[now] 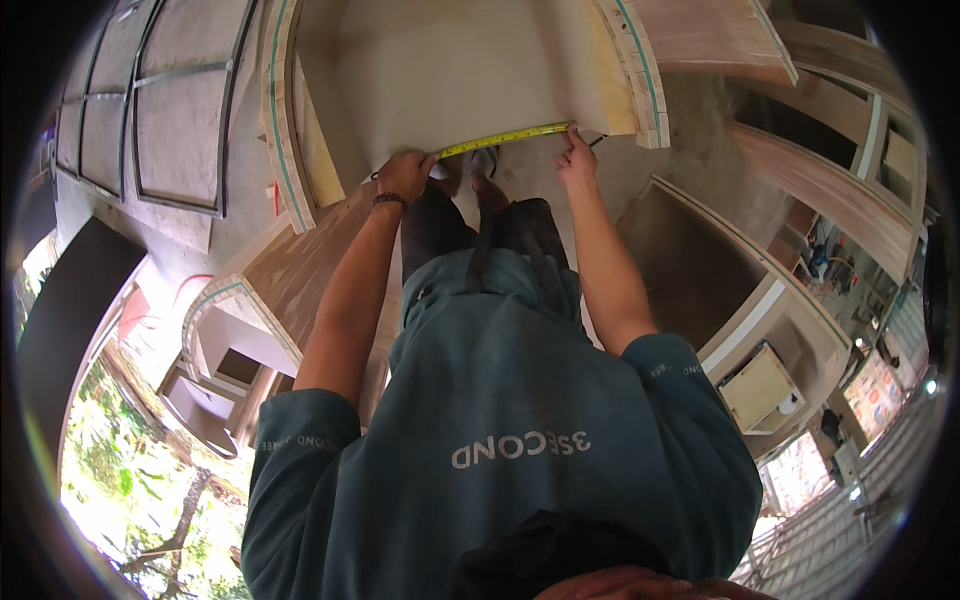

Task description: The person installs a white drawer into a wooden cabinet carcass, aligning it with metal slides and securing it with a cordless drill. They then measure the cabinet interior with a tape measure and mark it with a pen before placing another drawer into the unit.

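Note:
A yellow tape measure blade (505, 137) is stretched across the near opening of a large wooden cabinet carcass (450, 70). My left hand (405, 176), with a dark bracelet at the wrist, is closed at the blade's left end; the tape's case is hidden there. My right hand (576, 160) pinches the blade's other end by the carcass's right side panel, index finger extended along it. A thin dark stick (598, 141), perhaps a pencil, juts out beside that hand. The blade slopes slightly upward to the right, in front of my feet.
Metal frames (180, 125) lie or lean at the far left. Wooden cabinet parts flank me: a curved one (235, 300) on the left, a large open box (740, 270) on the right. More panels (820, 180) stand farther right, with tools and cables behind.

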